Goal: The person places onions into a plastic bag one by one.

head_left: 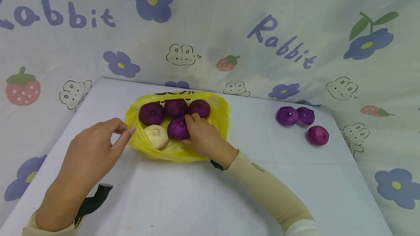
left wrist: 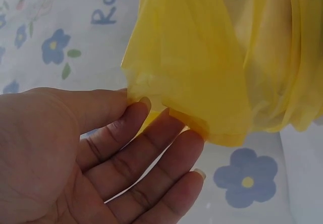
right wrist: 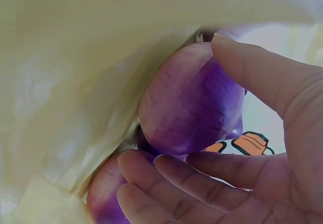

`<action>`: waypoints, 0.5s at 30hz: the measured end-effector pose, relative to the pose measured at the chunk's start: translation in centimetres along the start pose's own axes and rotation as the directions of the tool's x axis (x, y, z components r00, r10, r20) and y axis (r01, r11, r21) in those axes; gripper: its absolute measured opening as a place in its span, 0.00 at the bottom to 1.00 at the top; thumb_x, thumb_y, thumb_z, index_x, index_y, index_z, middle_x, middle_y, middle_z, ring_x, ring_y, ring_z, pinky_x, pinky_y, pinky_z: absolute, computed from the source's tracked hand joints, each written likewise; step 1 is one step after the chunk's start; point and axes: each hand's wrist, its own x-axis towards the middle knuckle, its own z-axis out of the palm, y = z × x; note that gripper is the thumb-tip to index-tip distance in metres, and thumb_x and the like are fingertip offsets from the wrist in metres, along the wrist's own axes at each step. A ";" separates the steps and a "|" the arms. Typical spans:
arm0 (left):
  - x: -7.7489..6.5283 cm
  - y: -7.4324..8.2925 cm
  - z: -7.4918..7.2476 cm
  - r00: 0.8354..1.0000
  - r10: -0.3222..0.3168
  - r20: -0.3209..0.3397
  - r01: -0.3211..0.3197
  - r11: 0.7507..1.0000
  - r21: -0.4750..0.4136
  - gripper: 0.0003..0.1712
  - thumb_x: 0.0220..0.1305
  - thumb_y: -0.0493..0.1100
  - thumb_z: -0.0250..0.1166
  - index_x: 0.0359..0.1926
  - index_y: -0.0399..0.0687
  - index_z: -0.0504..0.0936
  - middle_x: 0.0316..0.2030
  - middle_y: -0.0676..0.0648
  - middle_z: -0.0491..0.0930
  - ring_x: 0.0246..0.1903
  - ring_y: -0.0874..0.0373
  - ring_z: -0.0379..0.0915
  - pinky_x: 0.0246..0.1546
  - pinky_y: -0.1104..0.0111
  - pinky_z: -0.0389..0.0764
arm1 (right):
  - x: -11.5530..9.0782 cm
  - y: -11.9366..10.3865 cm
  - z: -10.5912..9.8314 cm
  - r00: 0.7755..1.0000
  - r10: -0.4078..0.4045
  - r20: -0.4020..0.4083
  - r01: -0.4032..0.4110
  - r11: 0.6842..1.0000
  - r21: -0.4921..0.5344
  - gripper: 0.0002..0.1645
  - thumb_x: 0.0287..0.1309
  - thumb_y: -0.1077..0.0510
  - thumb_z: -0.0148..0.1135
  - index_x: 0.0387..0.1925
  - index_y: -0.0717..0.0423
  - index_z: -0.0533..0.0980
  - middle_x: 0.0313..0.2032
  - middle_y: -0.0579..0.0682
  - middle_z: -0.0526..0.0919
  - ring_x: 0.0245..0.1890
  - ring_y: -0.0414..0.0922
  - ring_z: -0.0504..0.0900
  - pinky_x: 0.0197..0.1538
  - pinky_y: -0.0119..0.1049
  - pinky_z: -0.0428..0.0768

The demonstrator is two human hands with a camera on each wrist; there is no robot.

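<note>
A yellow plastic bag (head_left: 222, 110) lies with its mouth wide, several purple onions and one white onion (head_left: 156, 137) inside. My left hand (head_left: 93, 150) pinches the bag's left edge between thumb and index finger; the thin film stretches from those fingertips in the left wrist view. Inside the bag, my right hand (head_left: 207, 138) holds the front purple onion (head_left: 177, 129). From the right wrist, the thumb lies against one side of that onion (right wrist: 189, 98) and the fingers run along the other. Another onion (right wrist: 107, 191) sits beside those fingertips.
On the right of the white table (head_left: 256, 185) lie two purple onions touching, one larger (head_left: 287, 116) and one smaller (head_left: 306, 115), with a redder onion (head_left: 317, 135) nearer. A printed curtain (head_left: 203, 17) hangs behind the table's back edge. Both wrists wear black straps.
</note>
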 end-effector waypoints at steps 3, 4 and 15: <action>0.0 0.0 0.0 1.000 0.002 0.000 -0.002 1.000 -0.002 0.09 0.70 0.45 0.70 0.41 0.44 0.84 0.36 0.40 0.87 0.24 0.53 0.72 0.25 0.57 0.73 | -0.4 0.2 -0.1 1.000 -0.008 -0.018 0.008 1.000 0.014 0.51 0.61 0.38 0.75 0.73 0.61 0.65 0.59 0.58 0.74 0.50 0.50 0.81 0.55 0.43 0.83; 0.0 0.0 0.0 1.000 0.002 0.000 -0.002 1.000 -0.004 0.09 0.70 0.45 0.70 0.41 0.44 0.84 0.36 0.40 0.87 0.24 0.52 0.72 0.25 0.57 0.73 | -0.5 0.3 -0.2 1.000 -0.009 -0.024 0.010 1.000 0.017 0.50 0.61 0.38 0.75 0.72 0.61 0.66 0.58 0.57 0.74 0.49 0.51 0.81 0.54 0.43 0.83; -0.1 0.0 0.0 1.000 0.007 -0.013 -0.007 1.000 -0.002 0.09 0.70 0.45 0.71 0.40 0.43 0.84 0.36 0.39 0.87 0.23 0.53 0.72 0.24 0.57 0.72 | -1.9 0.7 -1.5 0.999 -0.016 -0.044 0.018 0.999 0.037 0.44 0.62 0.37 0.73 0.69 0.57 0.70 0.60 0.54 0.78 0.56 0.48 0.79 0.57 0.42 0.81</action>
